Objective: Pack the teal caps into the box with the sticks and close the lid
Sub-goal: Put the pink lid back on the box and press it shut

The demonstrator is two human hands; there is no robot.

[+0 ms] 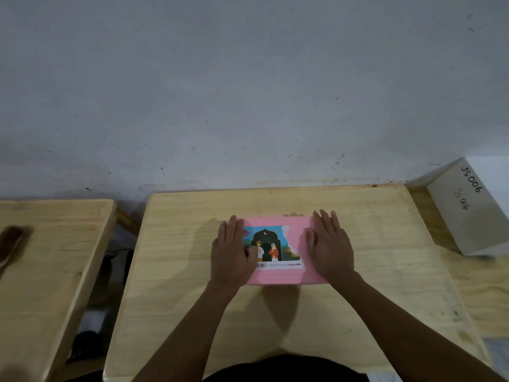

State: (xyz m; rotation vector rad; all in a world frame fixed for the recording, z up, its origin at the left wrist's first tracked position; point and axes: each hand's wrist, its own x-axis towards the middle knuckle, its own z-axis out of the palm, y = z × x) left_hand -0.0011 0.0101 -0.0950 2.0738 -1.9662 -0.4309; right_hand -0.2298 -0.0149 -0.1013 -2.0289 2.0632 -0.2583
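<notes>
Head view: on the wooden table (358, 271) the pink box (278, 275) lies lid shut, long axis left-right, directly under both palms. Left hand (231, 252) and right hand (329, 249) rest flat with fingers extended, gripping nothing; no caps visible.

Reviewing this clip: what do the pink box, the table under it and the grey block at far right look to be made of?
Pink box: likely matte cardboard, flat and uniformly coloured, with a printed paper label stuck on top. Table: pale wood, unvarnished-looking, with visible grain lines. Grey block: unclear, possibly painted card or foam; dull surface, sharp edges, handwritten marker on it.
</notes>
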